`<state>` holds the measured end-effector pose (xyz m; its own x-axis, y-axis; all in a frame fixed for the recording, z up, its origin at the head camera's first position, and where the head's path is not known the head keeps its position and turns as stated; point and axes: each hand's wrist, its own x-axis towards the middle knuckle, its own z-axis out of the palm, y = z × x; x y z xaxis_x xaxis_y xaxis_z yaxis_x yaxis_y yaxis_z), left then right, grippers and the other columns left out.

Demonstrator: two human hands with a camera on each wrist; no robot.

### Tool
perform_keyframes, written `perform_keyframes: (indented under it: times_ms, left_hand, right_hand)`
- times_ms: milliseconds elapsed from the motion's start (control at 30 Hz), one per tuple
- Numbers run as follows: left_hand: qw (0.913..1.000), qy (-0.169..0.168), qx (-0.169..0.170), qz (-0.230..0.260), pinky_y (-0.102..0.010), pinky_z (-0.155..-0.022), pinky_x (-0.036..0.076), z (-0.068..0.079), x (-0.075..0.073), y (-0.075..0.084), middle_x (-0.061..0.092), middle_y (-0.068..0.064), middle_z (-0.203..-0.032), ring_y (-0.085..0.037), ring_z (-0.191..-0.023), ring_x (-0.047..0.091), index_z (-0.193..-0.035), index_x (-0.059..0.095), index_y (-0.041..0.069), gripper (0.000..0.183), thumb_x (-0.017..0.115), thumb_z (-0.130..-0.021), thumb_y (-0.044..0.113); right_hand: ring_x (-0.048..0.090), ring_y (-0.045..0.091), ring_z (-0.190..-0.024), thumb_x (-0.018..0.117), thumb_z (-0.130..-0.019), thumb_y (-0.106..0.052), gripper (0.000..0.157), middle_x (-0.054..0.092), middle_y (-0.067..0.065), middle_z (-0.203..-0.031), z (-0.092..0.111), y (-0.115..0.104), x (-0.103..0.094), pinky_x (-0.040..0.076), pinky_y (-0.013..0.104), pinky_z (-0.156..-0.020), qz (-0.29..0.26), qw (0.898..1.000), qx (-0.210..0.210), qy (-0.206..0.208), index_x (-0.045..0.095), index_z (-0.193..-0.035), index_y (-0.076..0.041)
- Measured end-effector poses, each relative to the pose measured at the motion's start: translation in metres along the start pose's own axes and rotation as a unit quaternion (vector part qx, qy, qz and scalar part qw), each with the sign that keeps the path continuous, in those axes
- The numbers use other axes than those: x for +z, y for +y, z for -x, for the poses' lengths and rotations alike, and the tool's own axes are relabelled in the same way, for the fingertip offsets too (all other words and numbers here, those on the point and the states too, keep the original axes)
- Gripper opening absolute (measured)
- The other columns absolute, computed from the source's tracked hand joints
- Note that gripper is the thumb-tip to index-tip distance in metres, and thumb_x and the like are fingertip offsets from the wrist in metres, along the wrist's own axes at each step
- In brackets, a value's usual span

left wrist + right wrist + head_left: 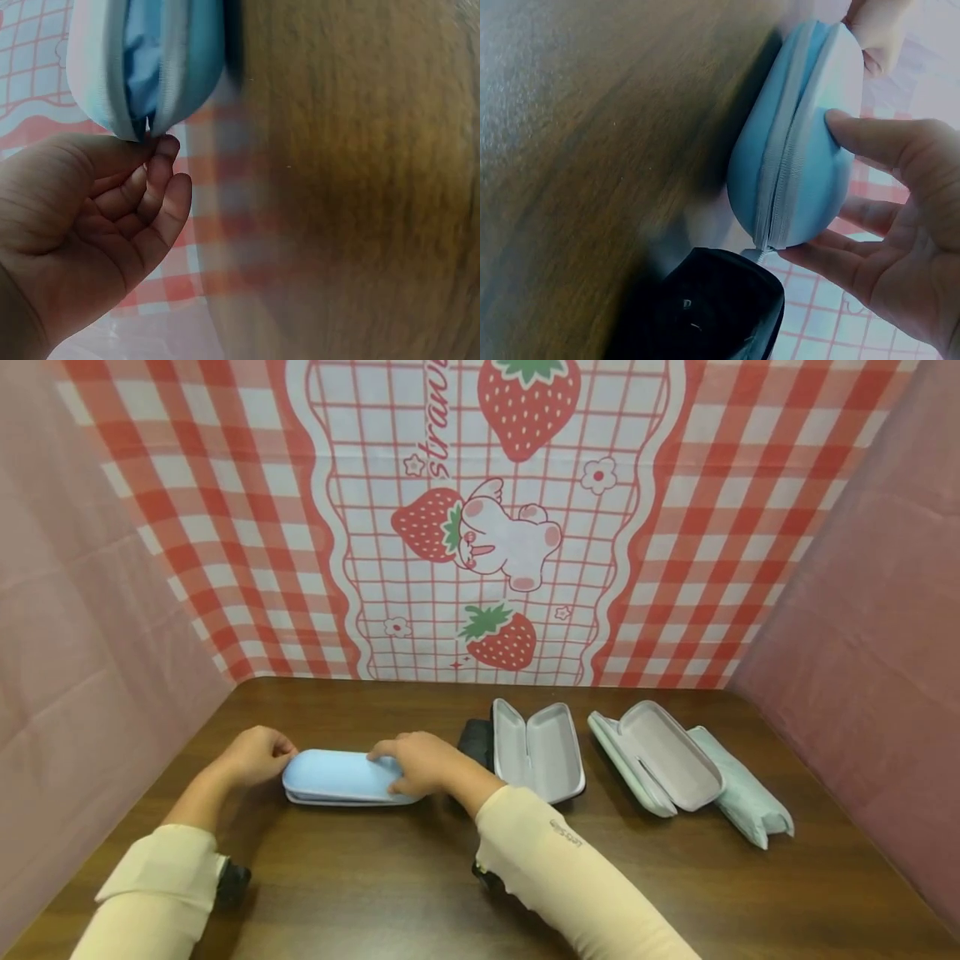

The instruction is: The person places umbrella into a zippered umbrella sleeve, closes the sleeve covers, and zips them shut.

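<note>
A light blue hard zip case, shaped like a glasses case, lies on the table at centre left. Its zip gapes along the side, and something blue shows through the gap in the left wrist view. With thumb and fingertips my left hand pinches at the tip of the case's left end; whether it holds a zip pull is hidden. The right hand grips the other end, thumb on the lid and fingers curled round the far side and tip.
Right of the hands, a grey-lined case stands open, with a black item behind its left side. Farther right lie a mint green open case and a pale green folded pouch. A checked strawberry cloth hangs behind the table.
</note>
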<state>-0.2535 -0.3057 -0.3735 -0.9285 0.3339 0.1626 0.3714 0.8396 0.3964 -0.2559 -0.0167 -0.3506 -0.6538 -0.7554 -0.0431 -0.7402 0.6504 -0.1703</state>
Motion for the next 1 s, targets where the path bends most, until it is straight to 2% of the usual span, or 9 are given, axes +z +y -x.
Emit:
perform_keyframes:
  times_ms: [300,467,800,1000]
  left_hand:
    - [0.9993,0.006,0.023,-0.029,-0.039,-0.063,0.050,0.002,0.003,-0.006,0.067,-0.003,-0.070,-0.014,-0.064,0.057,-0.074,0.071,0.000,0.010,0.066,-0.083,0.002]
    - [0.9991,0.002,0.018,-0.038,-0.039,-0.064,0.049,0.004,-0.001,-0.003,0.067,-0.002,-0.070,-0.013,-0.065,0.056,-0.074,0.070,0.000,0.010,0.065,-0.082,0.001]
    - [0.9984,-0.009,0.032,-0.045,-0.037,-0.062,0.048,0.004,-0.006,0.010,0.062,0.003,-0.066,-0.010,-0.062,0.052,-0.070,0.069,0.004,0.013,0.065,-0.083,0.003]
    - [0.9982,-0.014,0.041,-0.042,-0.032,-0.058,0.043,0.007,-0.006,0.014,0.056,0.008,-0.062,-0.007,-0.058,0.045,-0.067,0.067,0.008,0.016,0.062,-0.081,0.002]
  right_hand:
    - [0.053,0.021,-0.121,0.069,-0.089,-0.023,0.050,0.059,0.005,-0.131,-0.006,-0.003,0.001,0.042,0.032,-0.101,-0.004,0.999,0.033,-0.018,0.056,-0.137,-0.021]
    - [0.055,0.022,-0.120,0.067,-0.090,-0.027,0.049,0.061,0.005,-0.130,-0.006,-0.002,0.000,0.043,0.031,-0.100,-0.003,0.999,0.044,-0.018,0.056,-0.137,-0.019]
    - [0.060,0.021,-0.113,0.069,-0.087,-0.032,0.050,0.065,0.006,-0.123,-0.003,-0.004,0.002,0.047,0.030,-0.094,-0.008,0.998,0.068,-0.003,0.058,-0.134,-0.017]
    - [0.061,0.021,-0.111,0.070,-0.086,-0.032,0.049,0.066,0.004,-0.120,-0.002,-0.009,0.004,0.048,0.031,-0.092,-0.009,0.996,0.084,0.002,0.061,-0.132,-0.018]
